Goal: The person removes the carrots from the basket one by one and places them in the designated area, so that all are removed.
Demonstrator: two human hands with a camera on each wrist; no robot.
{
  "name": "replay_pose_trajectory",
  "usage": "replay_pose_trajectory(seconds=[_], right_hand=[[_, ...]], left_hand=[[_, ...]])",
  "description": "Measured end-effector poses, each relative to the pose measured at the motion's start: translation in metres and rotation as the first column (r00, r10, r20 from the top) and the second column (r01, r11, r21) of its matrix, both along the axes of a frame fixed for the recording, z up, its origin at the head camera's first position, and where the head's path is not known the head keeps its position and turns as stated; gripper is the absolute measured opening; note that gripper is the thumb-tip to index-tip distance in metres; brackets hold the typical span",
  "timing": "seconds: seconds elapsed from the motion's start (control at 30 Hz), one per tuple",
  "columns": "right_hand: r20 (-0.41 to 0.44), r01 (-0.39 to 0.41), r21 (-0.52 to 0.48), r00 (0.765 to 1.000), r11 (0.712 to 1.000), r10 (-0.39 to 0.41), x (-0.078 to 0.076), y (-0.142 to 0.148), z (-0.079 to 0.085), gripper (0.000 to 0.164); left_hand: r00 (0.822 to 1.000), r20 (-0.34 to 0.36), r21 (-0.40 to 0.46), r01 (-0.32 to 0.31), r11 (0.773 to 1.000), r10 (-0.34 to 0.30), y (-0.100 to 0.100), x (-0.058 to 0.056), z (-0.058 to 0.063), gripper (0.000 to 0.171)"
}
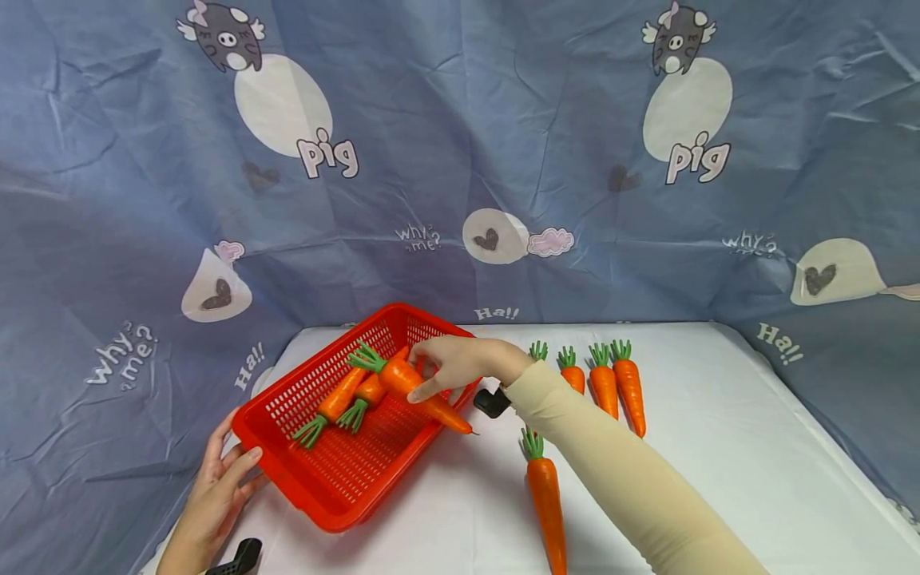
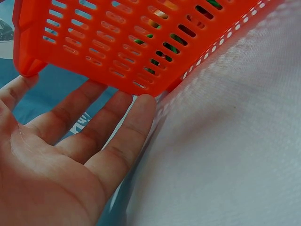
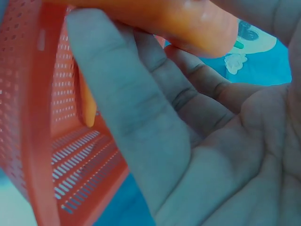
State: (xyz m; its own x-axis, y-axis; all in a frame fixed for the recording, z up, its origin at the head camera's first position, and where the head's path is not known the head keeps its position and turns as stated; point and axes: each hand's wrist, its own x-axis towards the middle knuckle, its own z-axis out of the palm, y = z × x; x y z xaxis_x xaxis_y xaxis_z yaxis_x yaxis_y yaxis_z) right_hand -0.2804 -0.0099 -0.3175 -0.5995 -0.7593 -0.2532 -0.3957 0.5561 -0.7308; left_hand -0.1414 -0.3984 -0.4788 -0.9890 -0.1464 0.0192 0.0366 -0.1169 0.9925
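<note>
My right hand (image 1: 449, 363) holds a carrot (image 1: 398, 377) with green stem tops over the right side of a red plastic basket (image 1: 359, 467). The carrot slants, its thin tip sticking out past the basket's rim. In the right wrist view its thick orange body (image 3: 188, 23) lies across the fingers. Under it in the basket are a carrot (image 1: 339, 397) and a shorter-looking carrot (image 1: 370, 390), partly covered. My left hand (image 1: 216, 487) grips the basket's near left corner, thumb on the rim. Seen from the left wrist, the fingertips (image 2: 143, 106) touch the basket's lower edge.
On the white table (image 1: 719, 447), right of the basket, a long carrot (image 1: 548, 503) lies near the front. Several carrots are lined up farther back, among them one carrot (image 1: 629, 391) at the right end; my right sleeve (image 1: 611, 471) covers some. A blue printed cloth (image 1: 503, 160) hangs behind.
</note>
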Motion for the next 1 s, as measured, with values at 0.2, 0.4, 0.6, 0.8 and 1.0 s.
replay_pose_trajectory(seconds=[0.2, 0.4, 0.6, 0.8, 1.0], right_hand=[[0.011, 0.042, -0.042, 0.999, 0.998, -0.041, 0.003, 0.014, -0.004, 0.051], [-0.025, 0.054, -0.063, 0.998, 0.997, -0.056, 0.003, 0.027, -0.011, 0.048], [-0.009, 0.105, -0.088, 0.994, 0.991, -0.106, 0.003, 0.039, -0.02, 0.047], [0.079, 0.179, -0.119, 0.982, 0.977, -0.17, 0.005, 0.048, -0.024, 0.046], [0.089, 0.211, -0.151, 0.976, 0.966, -0.199, 0.009, 0.058, -0.03, 0.041]], left_hand=[[0.999, -0.038, 0.021, 0.021, 1.0, -0.02, 0.0, -0.001, 0.0, 0.069], [0.999, -0.048, 0.033, 0.026, 0.999, -0.025, 0.001, -0.001, 0.0, 0.068], [0.999, -0.037, 0.026, 0.023, 0.999, -0.022, 0.0, -0.001, -0.001, 0.069], [0.998, -0.049, 0.031, 0.03, 0.999, -0.028, 0.0, 0.0, -0.001, 0.069], [0.999, -0.037, 0.02, 0.025, 0.999, -0.025, -0.001, -0.001, -0.001, 0.069]])
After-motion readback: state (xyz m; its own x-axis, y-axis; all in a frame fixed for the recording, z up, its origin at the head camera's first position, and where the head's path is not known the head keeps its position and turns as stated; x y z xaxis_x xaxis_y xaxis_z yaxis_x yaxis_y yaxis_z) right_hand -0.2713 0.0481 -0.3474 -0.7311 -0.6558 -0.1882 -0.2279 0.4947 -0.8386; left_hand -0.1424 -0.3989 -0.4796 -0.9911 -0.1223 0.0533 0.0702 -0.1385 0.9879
